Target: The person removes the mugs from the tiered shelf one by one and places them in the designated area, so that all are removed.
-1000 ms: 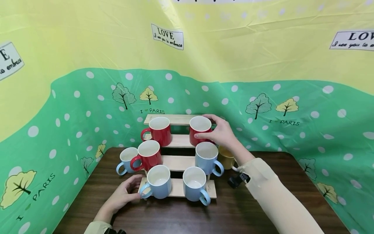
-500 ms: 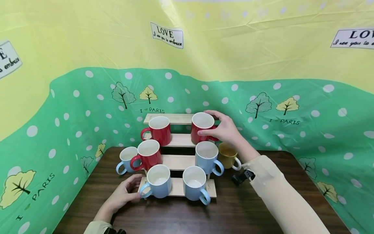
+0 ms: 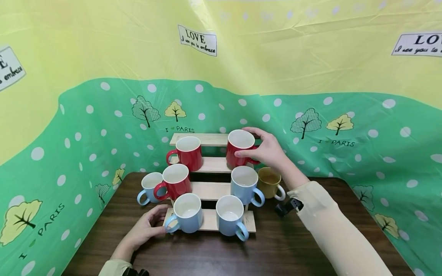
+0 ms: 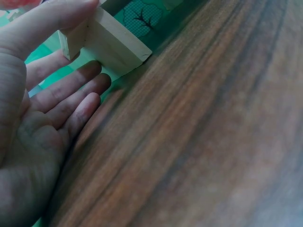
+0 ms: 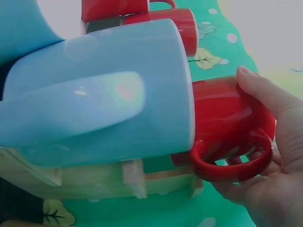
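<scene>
A stepped wooden rack (image 3: 208,191) stands on the table. My right hand (image 3: 267,151) holds a red mug (image 3: 232,158) at the right of its third step, thumb in front and fingers behind. In the right wrist view that mug's handle (image 5: 232,171) points toward the palm. My left hand (image 3: 146,228) grips the left end of the lowest step, its thumb over the board (image 4: 116,42) in the left wrist view. Two light blue mugs (image 3: 188,220) (image 3: 229,222) stand on that step. Above are a red mug (image 3: 177,188) and a light blue mug (image 3: 243,189), then another red mug (image 3: 191,157).
On the dark wooden table (image 3: 207,257), a light blue mug (image 3: 152,188) stands left of the rack and a mustard-yellow mug (image 3: 267,184) right of it. The rack's top step (image 3: 200,139) is bare wood. A patterned cloth (image 3: 241,57) hangs behind and at the sides.
The red mug in my right hand has shifted slightly up and right in the head view, and its handle now shows at the right. The left hand has stayed on the rack.
</scene>
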`<state>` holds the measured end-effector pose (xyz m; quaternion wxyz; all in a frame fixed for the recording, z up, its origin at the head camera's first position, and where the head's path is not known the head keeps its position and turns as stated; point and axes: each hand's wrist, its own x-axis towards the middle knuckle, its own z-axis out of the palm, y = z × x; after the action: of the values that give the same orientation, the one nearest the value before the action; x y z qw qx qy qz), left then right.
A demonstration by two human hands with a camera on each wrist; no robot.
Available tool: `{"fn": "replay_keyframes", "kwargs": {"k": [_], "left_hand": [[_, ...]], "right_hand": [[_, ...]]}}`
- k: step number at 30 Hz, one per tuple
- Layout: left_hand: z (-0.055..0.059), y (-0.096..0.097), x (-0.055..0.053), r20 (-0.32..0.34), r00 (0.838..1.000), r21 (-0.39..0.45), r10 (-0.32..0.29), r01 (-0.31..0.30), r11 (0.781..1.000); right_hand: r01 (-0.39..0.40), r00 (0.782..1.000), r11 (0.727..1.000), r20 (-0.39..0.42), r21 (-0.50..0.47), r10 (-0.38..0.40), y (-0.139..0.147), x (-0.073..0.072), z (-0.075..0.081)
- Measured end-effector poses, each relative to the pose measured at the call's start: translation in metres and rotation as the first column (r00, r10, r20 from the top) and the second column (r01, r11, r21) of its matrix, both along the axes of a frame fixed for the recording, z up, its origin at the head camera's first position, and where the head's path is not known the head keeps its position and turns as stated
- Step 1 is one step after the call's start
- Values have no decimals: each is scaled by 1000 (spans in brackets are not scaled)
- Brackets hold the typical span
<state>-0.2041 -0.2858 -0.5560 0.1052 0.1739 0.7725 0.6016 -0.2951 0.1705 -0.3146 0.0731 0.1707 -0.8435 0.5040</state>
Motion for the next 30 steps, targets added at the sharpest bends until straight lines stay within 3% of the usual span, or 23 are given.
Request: {"fn": "replay_keyframes", "kwargs": {"k": [18, 30], "left_hand": [[0, 0, 2, -19, 1000, 1, 13, -13, 1000], [2, 0, 3, -41, 999, 20, 4, -3, 1000]], "right_hand": [[-30, 998, 998, -55, -61, 27, 4, 2, 17], [38, 999, 984, 18, -176, -36, 14, 9, 16]]}}
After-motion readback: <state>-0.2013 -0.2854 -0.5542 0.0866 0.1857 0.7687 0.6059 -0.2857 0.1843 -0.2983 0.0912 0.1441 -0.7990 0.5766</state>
